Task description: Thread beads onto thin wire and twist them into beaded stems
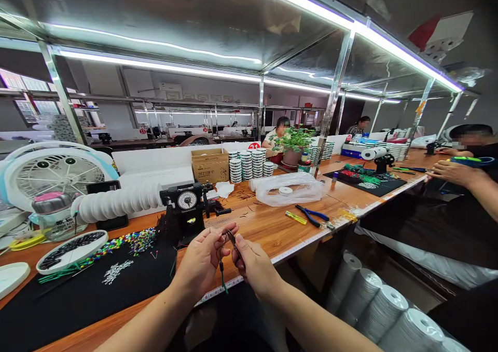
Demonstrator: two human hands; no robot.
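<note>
Above the front edge of the table, my two hands meet with their fingertips close together. My left hand (206,253) is closed in a pinch on the end of a thin dark cord. A short black and green piece (223,276) hangs down below those fingers. In my right hand (254,264) is a dark, slim tool like tweezers (235,244), its tips pointing at the left fingertips. Fingers partly cover the tool and the cord's end. Behind the hands stands a black winding machine (187,206) with a round dial and a row of white spools (120,201).
On the left lie a black mat (128,300), colored beads (142,240), small silvery parts (116,271) and a white tray (73,248). Blue-handled pliers (313,216) and a yellow tool (295,217) lie right. Spools (385,305) stand below; a co-worker's hand (447,171) works at far right.
</note>
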